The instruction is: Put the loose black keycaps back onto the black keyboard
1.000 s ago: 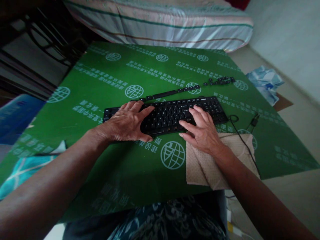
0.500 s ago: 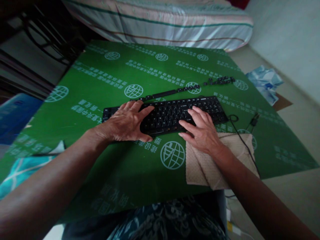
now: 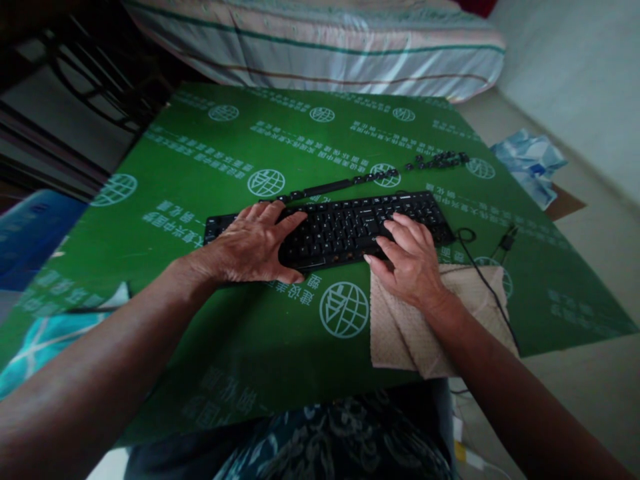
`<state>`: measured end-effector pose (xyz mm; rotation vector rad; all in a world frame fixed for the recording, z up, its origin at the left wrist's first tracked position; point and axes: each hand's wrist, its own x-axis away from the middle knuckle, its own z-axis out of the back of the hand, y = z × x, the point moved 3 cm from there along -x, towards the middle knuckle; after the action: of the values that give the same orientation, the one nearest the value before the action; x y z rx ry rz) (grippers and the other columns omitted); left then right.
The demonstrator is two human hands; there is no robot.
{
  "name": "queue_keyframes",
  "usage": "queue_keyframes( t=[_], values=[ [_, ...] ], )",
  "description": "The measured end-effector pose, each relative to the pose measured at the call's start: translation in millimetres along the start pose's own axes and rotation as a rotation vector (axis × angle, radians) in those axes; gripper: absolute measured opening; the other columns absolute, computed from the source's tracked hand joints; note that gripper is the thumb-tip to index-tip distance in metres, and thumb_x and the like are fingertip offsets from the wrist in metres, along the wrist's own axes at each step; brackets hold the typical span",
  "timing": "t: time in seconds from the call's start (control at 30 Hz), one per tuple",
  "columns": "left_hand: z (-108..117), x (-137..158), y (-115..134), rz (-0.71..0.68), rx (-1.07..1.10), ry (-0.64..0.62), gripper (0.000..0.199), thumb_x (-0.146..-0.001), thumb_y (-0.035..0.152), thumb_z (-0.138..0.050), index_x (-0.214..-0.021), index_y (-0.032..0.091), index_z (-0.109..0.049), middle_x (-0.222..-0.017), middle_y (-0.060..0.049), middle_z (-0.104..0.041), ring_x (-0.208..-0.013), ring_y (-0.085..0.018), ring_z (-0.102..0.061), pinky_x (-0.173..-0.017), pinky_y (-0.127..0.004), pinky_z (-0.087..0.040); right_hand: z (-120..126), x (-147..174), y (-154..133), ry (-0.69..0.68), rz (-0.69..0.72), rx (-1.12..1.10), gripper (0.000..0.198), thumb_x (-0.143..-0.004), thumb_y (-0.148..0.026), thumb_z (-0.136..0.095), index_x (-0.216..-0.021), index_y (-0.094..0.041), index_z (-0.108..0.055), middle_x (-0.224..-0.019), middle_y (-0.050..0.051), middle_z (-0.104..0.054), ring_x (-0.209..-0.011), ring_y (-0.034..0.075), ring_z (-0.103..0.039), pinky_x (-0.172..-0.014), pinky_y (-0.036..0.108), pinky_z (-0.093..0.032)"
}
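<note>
A black computer keyboard lies across the middle of the green table. My left hand rests spread over its left part, hiding the keys beneath, with the thumb along the near edge. Over the right part is my right hand, fingers apart and fingertips on or just above the keys. Several keys seem to be off along the near edge, where small gaps show. Behind the keyboard runs a row of loose keycaps with a long space bar. More loose keycaps are heaped farther right.
A folded beige cloth lies under my right wrist. The keyboard's cable loops over it, with a plug nearby. A teal cloth sits at the near left, a bed beyond the table.
My right hand has shifted a little to the right along the keyboard. My left hand and the keyboard stay where they were.
</note>
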<state>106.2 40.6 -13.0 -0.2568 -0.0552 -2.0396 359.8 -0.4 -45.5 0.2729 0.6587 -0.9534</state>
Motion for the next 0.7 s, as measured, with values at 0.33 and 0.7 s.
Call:
queue_keyframes(
  t=[0.33, 0.7],
  values=[
    [-1.6, -1.4, -0.4, -0.005, -0.023, 0.004, 0.112, -0.057, 0.077, -0.06, -0.146, 0.018, -0.027, -0.147, -0.019, -0.029, -0.131, -0.045, -0.032, -0.109, -0.051, -0.025, -2.0, 1.2, 4.0, 0.024, -0.011, -0.068, 0.028, -0.085, -0.036, -0.059, -0.094, -0.013, -0.069, -0.113, 0.016, -0.064, -0.12, 0.032, -0.052, -0.096, 0.049, -0.044],
    [-1.4, -0.1, -0.3, -0.003, -0.009, 0.02, 0.112, -0.056, 0.077, -0.062, -0.146, 0.021, -0.026, -0.147, -0.016, -0.03, -0.132, -0.043, -0.031, -0.11, -0.051, -0.025, 1.1, -1.9, -1.9, -0.088, 0.071, -0.039, 0.027, -0.087, -0.036, -0.056, -0.103, -0.016, -0.067, -0.121, 0.016, -0.058, -0.126, 0.033, -0.044, -0.096, 0.05, -0.042]
  ],
)
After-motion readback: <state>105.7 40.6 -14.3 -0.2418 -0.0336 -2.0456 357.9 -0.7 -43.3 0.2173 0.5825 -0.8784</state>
